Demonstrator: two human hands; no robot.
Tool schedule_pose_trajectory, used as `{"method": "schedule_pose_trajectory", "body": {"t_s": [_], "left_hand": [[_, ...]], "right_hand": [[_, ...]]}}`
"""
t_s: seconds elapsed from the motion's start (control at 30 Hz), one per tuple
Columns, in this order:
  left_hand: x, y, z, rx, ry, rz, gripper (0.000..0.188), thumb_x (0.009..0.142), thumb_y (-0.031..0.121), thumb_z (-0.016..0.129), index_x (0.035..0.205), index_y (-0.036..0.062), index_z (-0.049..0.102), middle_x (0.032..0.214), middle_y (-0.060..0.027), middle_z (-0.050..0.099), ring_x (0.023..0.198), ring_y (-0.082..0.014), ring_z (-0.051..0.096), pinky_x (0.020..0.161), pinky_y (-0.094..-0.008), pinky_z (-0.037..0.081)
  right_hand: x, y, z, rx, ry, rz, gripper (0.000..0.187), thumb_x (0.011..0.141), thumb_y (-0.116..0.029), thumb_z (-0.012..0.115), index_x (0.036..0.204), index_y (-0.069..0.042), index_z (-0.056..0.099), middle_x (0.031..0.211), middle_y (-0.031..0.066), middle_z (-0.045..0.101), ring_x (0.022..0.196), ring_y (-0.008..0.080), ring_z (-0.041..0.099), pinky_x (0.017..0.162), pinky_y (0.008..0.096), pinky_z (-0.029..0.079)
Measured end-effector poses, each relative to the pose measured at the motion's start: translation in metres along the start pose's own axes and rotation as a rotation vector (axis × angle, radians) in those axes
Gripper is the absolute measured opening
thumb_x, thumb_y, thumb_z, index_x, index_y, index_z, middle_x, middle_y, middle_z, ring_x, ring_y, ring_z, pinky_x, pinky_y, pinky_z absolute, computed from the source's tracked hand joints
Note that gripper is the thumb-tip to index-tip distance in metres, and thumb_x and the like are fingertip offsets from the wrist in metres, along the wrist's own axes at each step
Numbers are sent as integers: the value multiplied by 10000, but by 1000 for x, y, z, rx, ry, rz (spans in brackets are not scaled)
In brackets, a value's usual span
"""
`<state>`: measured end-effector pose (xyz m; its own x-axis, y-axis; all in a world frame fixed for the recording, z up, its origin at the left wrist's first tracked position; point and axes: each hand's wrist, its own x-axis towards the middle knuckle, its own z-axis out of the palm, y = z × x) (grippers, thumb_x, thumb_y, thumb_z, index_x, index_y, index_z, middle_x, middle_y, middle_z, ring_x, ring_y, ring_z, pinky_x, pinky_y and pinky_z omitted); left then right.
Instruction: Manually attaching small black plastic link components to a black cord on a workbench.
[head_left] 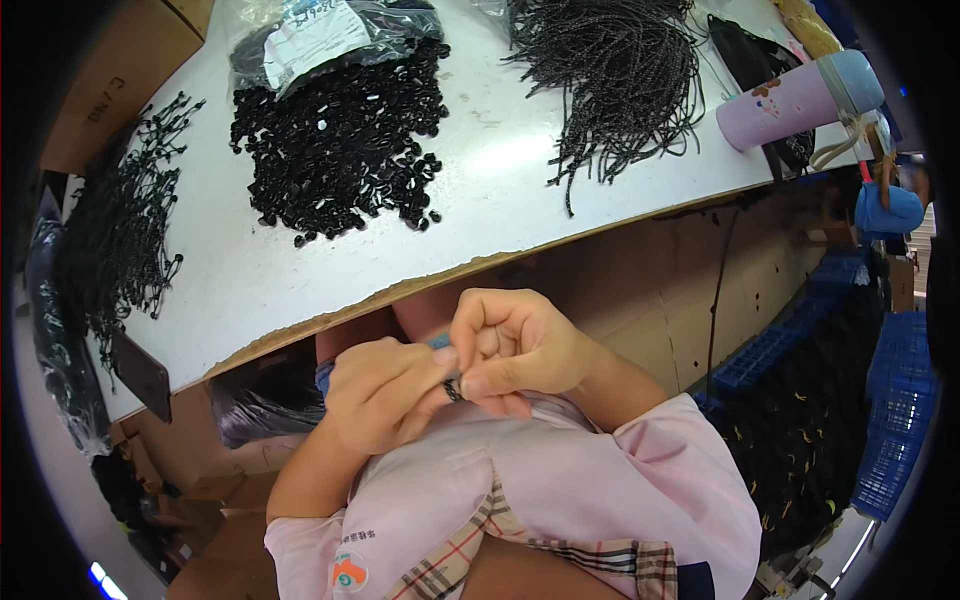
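Note:
My left hand [385, 395] and my right hand [525, 345] meet in front of my body, just off the table's near edge. Between their pinched fingertips sits a small black piece [453, 390] with a textured look, like a short bit of cord. Most of it is hidden by the fingers, so its exact kind does not show. Beyond my hands, a heap of small shiny black plastic pieces [340, 150] is spread on the white table [480, 190]. To its right lies a bundle of black speckled cords [620, 80].
At the table's left lie tangled black cords with small ends [130, 220] and a dark phone [142, 375] at the edge. A plastic bag with a label [320, 40] tops the heap. Right are a pink bottle [775, 105] and blue crates [890, 430]; a cardboard box [115, 80] stands far left.

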<state>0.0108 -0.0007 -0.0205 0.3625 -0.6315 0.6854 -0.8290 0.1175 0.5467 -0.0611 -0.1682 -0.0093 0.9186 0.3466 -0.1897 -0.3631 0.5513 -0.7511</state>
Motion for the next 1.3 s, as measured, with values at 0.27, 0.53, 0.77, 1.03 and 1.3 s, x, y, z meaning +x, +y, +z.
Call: {"method": "schedule_pose_trajectory", "body": {"t_s": [0.27,0.53,0.77,1.03,1.3], "left_hand": [[5,18,3,39,119,-229,165,629,-7,624,787,23,585,574,-53,530,435,-168,506,393,-249,389],[7,17,3,191,146,-223,175,651,-22,641,808,15,574,669,-76,556,519,-175,531,401,-245,395],[13,21,0,32,110,-425,81,692,-46,577,758,-7,550,608,-69,523,475,-132,477,405,-216,367],[20,27,11,-498,297,-687,125,680,-20,614,773,-7,531,637,-58,516,506,-85,464,450,-187,370],[15,17,5,-470,-19,-476,181,620,-86,622,753,-11,524,672,-78,559,542,-87,496,463,-178,381]], "right_hand": [[-3,18,20,-231,307,-420,146,774,-9,582,900,20,514,681,87,575,480,102,540,400,182,395],[7,19,6,-532,269,-636,171,726,46,578,894,15,564,711,91,575,561,108,530,492,207,412],[8,21,5,-718,311,-737,164,736,69,522,894,31,541,734,96,566,595,106,510,516,215,411],[3,19,7,-217,243,-529,159,761,57,488,902,-10,458,775,21,484,678,53,474,582,194,395],[-2,13,-3,-268,177,-380,198,740,63,522,852,-33,389,709,50,490,625,58,451,546,193,378]]}}
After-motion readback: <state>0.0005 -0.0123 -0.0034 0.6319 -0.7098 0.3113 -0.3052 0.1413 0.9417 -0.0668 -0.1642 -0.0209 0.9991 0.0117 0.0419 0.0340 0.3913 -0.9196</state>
